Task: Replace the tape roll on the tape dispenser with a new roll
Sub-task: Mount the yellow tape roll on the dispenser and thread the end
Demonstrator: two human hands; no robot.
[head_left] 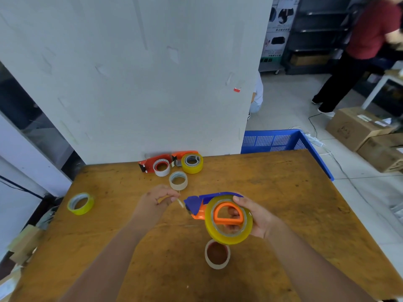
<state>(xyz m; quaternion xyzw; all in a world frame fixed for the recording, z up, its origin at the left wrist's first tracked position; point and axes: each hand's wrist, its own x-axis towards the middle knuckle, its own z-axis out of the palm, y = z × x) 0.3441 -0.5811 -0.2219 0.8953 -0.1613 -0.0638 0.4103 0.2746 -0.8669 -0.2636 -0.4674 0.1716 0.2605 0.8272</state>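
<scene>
Tape dispenser (197, 205), blue and orange, held above the wooden table (272, 192) in the right hand (259, 219). Going left to right:

Far left of the grip, near the table's left edge: a yellowish tape roll (80, 203), propped on its edge, alone.

Left hand (156, 200), just left of the dispenser's nose: thumb and fingertips pressed together, apparently pinching a thin strip of clear tape (180, 202) that reaches toward the dispenser. Strip faint; exact contact hard to tell.

Beyond the left hand: a pale, nearly used-up roll (178, 180); behind it, against the wall, two red-orange dispensers (152, 163), one with a white roll (161, 168), one with a yellow roll (192, 163).

Right hand: fingers curled around the dispenser, thumb on top of the full yellow roll (229, 220) seated on the orange hub (227, 214). Grip closed on it.

Below the grip, on the table: an empty cardboard core (217, 253), standing on end.

Right of the table: a blue plastic crate (274, 140).
</scene>
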